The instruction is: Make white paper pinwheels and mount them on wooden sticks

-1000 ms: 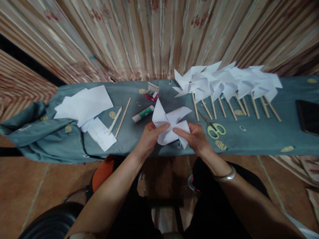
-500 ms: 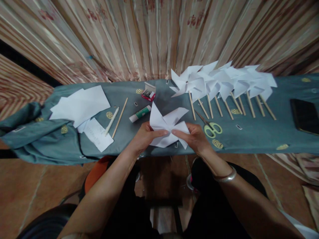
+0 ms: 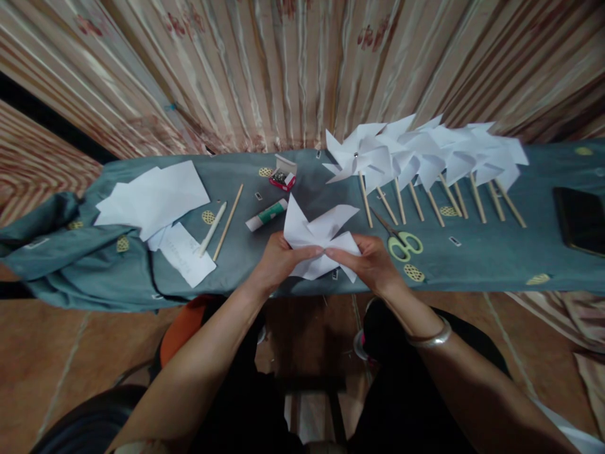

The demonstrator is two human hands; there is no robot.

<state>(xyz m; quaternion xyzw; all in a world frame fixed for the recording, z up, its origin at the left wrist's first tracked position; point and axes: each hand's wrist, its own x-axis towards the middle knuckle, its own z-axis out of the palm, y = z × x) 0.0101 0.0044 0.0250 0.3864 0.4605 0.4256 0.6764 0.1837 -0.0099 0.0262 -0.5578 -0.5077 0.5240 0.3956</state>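
A white paper pinwheel [image 3: 326,227] with folded blades is held between my two hands over the table's near edge. My left hand [image 3: 282,258] grips it from the left, and my right hand [image 3: 370,257] from the right. Both thumbs press on its centre, their tips close together; the other fingers are hidden under the paper. Just behind my left hand lies a glue stick [image 3: 266,214]. Scissors with green handles [image 3: 404,244] rest to the right of my right hand.
Several finished pinwheels on sticks [image 3: 425,154] lie in a row at the back right. A small red box of pins [image 3: 282,180] stands open. White sheets [image 3: 154,195], a white pencil-like stick [image 3: 212,229], a wooden stick [image 3: 228,221] and a note [image 3: 189,255] lie left; a phone [image 3: 579,217] lies far right.
My thumb tips have moved slightly closer together at the pinwheel's centre. The hands and paper otherwise keep their place.
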